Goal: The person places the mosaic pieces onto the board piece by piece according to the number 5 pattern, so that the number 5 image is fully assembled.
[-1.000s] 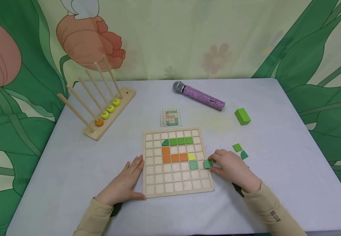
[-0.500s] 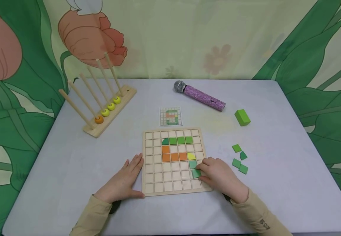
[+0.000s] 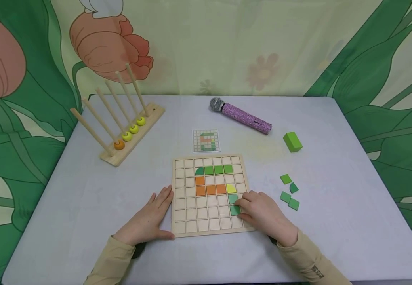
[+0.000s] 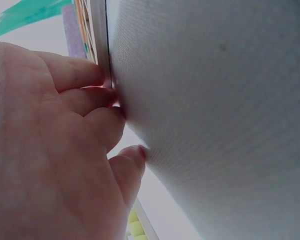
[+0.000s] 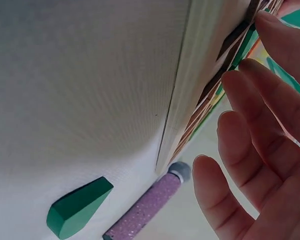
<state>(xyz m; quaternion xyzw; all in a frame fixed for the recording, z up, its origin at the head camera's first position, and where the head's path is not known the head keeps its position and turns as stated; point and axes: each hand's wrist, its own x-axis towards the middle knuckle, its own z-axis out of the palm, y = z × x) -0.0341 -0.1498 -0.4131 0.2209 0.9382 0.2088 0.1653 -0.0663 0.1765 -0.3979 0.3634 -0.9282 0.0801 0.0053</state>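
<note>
A wooden grid board (image 3: 213, 225) lies on the white table, with green, orange and yellow tiles in several of its cells. My right hand (image 3: 268, 215) is over the board's right side. Its thumb and index finger pinch a green square tile (image 3: 234, 210), which sits in a cell just below a lighter green tile (image 3: 232, 198). In the right wrist view the other fingers (image 5: 212, 192) stay off the board. My left hand (image 3: 146, 221) rests with straight fingers against the board's left edge, thumb at the lower corner.
Beside my right hand lie loose green tiles (image 3: 285, 196) and a dark green quarter-round tile (image 3: 293, 187). A small pattern card (image 3: 206, 141) lies behind the board. Farther out are a purple microphone (image 3: 245, 118), a green block (image 3: 293, 141) and a wooden peg stand (image 3: 118, 158) with beads.
My right hand has carried the green tile leftward onto the board, and it now lies squarely in a cell. My left hand stays at the board's edge.
</note>
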